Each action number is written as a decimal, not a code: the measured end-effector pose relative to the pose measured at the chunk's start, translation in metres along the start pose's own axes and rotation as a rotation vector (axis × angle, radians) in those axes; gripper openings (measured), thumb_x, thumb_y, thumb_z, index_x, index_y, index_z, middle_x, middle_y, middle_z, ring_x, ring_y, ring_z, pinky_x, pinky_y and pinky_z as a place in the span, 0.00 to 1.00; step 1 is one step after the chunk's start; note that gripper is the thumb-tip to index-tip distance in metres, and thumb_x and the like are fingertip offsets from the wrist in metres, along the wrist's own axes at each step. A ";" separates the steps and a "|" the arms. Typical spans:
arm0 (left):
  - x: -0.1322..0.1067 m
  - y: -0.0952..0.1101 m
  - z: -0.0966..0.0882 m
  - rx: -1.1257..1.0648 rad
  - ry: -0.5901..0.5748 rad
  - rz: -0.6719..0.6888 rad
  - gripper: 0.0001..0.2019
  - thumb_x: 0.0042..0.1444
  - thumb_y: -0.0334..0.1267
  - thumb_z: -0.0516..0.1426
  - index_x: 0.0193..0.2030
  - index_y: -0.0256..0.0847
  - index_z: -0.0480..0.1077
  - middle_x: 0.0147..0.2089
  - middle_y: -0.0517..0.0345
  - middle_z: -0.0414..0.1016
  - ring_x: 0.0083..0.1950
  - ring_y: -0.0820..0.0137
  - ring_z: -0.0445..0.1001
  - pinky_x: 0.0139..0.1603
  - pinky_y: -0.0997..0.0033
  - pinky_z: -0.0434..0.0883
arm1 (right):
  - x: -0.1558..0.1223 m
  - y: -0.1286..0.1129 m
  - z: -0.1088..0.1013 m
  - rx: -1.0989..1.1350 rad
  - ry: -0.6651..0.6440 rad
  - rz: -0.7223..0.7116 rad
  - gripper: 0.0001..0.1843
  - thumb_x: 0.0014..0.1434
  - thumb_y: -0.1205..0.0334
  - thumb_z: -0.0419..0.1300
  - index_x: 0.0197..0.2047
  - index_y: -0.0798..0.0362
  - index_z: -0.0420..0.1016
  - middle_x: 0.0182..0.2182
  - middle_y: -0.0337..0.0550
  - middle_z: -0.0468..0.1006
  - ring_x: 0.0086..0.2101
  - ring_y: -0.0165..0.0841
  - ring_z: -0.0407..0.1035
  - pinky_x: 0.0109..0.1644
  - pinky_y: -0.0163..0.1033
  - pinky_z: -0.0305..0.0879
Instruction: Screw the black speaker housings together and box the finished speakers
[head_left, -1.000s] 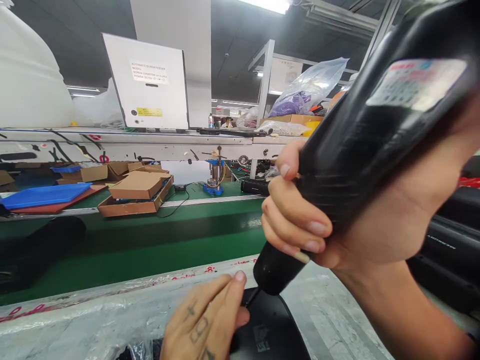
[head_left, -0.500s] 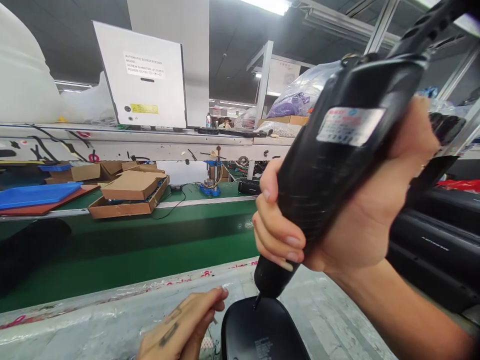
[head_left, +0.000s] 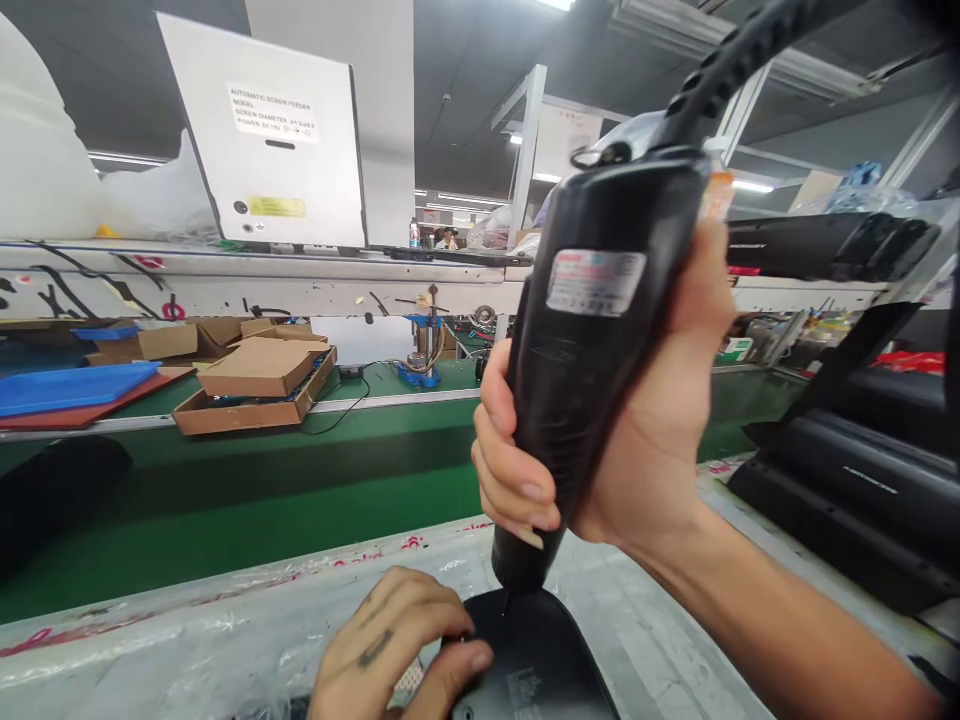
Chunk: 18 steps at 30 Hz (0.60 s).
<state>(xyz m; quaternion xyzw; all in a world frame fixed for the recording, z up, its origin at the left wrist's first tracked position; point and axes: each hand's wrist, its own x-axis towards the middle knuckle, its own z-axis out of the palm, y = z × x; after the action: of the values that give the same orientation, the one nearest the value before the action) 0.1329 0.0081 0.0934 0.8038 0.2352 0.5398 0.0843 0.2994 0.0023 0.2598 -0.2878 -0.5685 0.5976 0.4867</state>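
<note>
My right hand (head_left: 637, 430) is wrapped around a black electric screwdriver (head_left: 577, 370) with a white label, tilted with its tip downward. The thin bit meets the top end of a smooth black plastic housing (head_left: 540, 640), which has small faint print on its face. At the housing's left edge, my left hand (head_left: 405, 640) is closed with curled fingers, its thumb lying over the rim. The fingertips are partly hidden, and the lower part of the housing runs out of view.
A green conveyor belt (head_left: 285, 490) runs behind the plastic-covered bench (head_left: 240, 620). Cardboard boxes (head_left: 259, 370) and a blue tray (head_left: 75, 388) lie beyond it. A white screw feeder (head_left: 277, 160) stands on the shelf. Black casings (head_left: 862, 480) are stacked on the right.
The screwdriver has swung left and more upright, its bit staying at the housing's top end. My left hand has moved right onto the housing's edge, fingers curling.
</note>
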 end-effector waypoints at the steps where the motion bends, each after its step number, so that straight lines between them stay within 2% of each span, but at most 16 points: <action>1: -0.001 0.002 0.002 0.013 0.009 0.010 0.13 0.62 0.50 0.61 0.33 0.44 0.77 0.33 0.53 0.78 0.37 0.64 0.77 0.39 0.67 0.77 | -0.001 0.002 -0.002 0.010 0.003 -0.028 0.56 0.32 0.07 0.19 0.25 0.52 0.54 0.12 0.37 0.55 0.12 0.28 0.51 0.14 0.33 0.52; 3: -0.001 0.006 0.005 0.025 0.018 0.029 0.14 0.62 0.51 0.60 0.33 0.44 0.78 0.33 0.53 0.79 0.38 0.64 0.77 0.40 0.66 0.78 | -0.006 0.003 -0.007 0.006 -0.001 -0.097 0.51 0.39 0.06 0.37 0.27 0.52 0.57 0.13 0.36 0.56 0.13 0.30 0.54 0.15 0.34 0.55; 5: 0.001 0.010 0.005 0.030 0.019 0.041 0.13 0.63 0.50 0.60 0.34 0.44 0.78 0.34 0.53 0.79 0.38 0.64 0.77 0.40 0.67 0.78 | -0.012 0.000 -0.010 -0.004 0.001 -0.162 0.46 0.45 0.12 0.47 0.29 0.53 0.61 0.14 0.36 0.57 0.16 0.32 0.58 0.18 0.35 0.61; 9: 0.004 0.014 0.000 0.031 -0.043 0.080 0.08 0.65 0.42 0.58 0.38 0.44 0.77 0.35 0.55 0.81 0.38 0.66 0.78 0.39 0.69 0.77 | -0.027 -0.015 -0.008 0.024 0.026 -0.194 0.42 0.52 0.17 0.48 0.30 0.54 0.66 0.16 0.38 0.58 0.22 0.35 0.64 0.23 0.37 0.68; 11: 0.007 0.015 -0.003 0.025 -0.120 0.117 0.03 0.65 0.36 0.58 0.41 0.43 0.75 0.36 0.58 0.81 0.38 0.69 0.77 0.40 0.72 0.76 | -0.031 -0.023 -0.003 0.034 0.023 -0.190 0.41 0.53 0.19 0.48 0.31 0.54 0.67 0.16 0.39 0.59 0.23 0.35 0.65 0.24 0.37 0.68; 14: 0.010 0.019 -0.003 -0.021 -0.191 0.137 0.03 0.65 0.31 0.58 0.43 0.43 0.71 0.36 0.63 0.81 0.37 0.73 0.76 0.40 0.76 0.75 | -0.034 -0.031 0.009 0.061 0.008 -0.167 0.40 0.54 0.20 0.48 0.30 0.54 0.67 0.16 0.39 0.59 0.22 0.35 0.64 0.23 0.37 0.67; 16: 0.006 0.020 -0.004 -0.046 -0.180 0.160 0.02 0.66 0.35 0.58 0.44 0.44 0.71 0.37 0.64 0.82 0.39 0.74 0.78 0.43 0.78 0.76 | -0.034 -0.035 0.016 0.088 -0.018 -0.130 0.40 0.53 0.20 0.48 0.28 0.54 0.66 0.15 0.39 0.58 0.19 0.34 0.61 0.21 0.36 0.64; 18: -0.008 0.017 -0.011 0.049 -0.140 0.122 0.13 0.66 0.46 0.58 0.53 0.45 0.71 0.46 0.58 0.83 0.47 0.69 0.81 0.49 0.75 0.78 | -0.037 -0.037 0.020 0.128 -0.056 -0.080 0.41 0.52 0.19 0.47 0.26 0.54 0.63 0.14 0.39 0.58 0.16 0.31 0.57 0.19 0.34 0.60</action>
<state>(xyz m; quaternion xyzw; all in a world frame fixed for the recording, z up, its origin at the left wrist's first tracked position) 0.1258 -0.0119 0.0978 0.8542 0.1927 0.4805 0.0480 0.3041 -0.0441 0.2913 -0.2163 -0.5534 0.6205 0.5117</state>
